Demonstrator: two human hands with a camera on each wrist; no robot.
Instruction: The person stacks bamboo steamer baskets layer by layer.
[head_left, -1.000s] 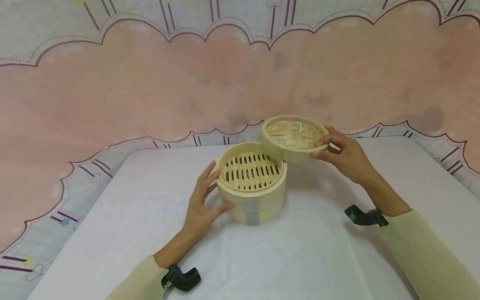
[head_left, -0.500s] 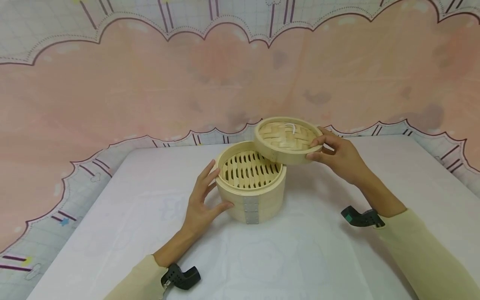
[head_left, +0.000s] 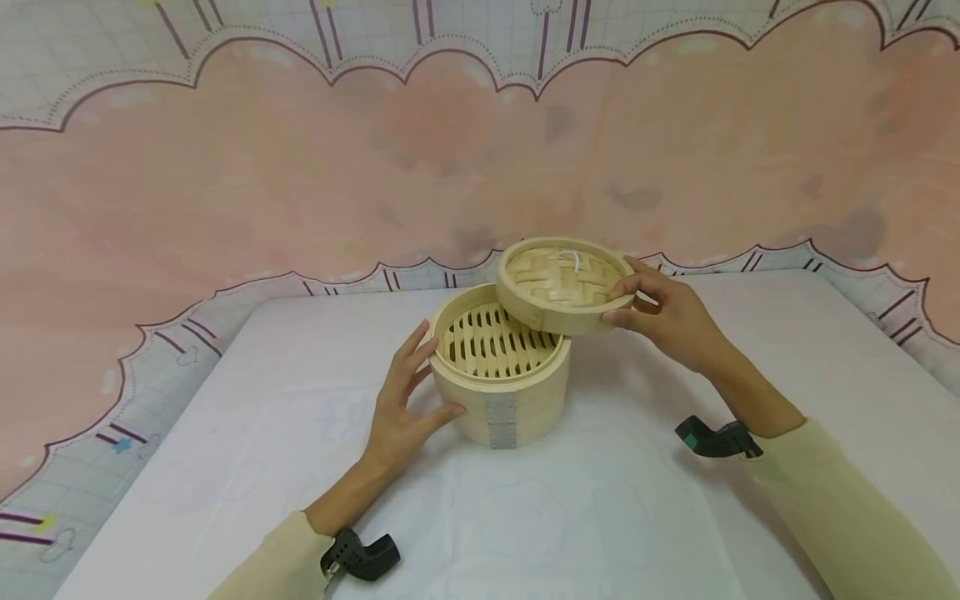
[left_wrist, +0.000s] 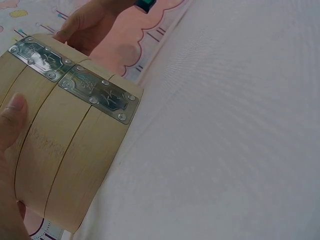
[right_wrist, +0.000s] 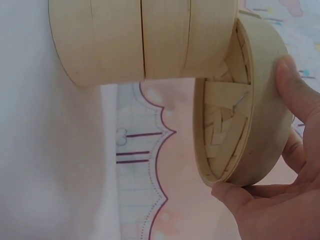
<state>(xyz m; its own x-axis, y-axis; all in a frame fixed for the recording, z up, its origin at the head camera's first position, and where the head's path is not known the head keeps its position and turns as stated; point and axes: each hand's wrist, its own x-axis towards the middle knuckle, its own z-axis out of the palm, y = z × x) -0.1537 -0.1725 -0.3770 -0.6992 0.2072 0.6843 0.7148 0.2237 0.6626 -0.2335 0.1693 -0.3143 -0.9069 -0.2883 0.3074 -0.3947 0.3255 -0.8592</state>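
A round bamboo steamer point(head_left: 536, 404) stands upright on the table, its slatted floor showing through the uncovered left part of the top. My left hand point(head_left: 401, 417) holds its left side, thumb on the front wall and fingers spread along the rim. The woven steamer lid point(head_left: 566, 279), with a small white loop on top, is tilted over the back right of the steamer. My right hand point(head_left: 671, 321) pinches the lid's right edge between thumb and fingers. In the right wrist view, the lid's woven underside faces the steamer wall point(right_wrist: 165, 40).
Metal plates point(left_wrist: 100, 95) with rivets join the steamer's bands at the front. A white cloth point(head_left: 615, 517) covers the table. Behind it hangs a peach backdrop point(head_left: 337, 192) with a scalloped border. Both wrists wear black camera mounts point(head_left: 363, 557).
My right hand has moved the lid left and slightly down, so it now overlaps more of the steamer's top. My left hand keeps its hold on the steamer's side.
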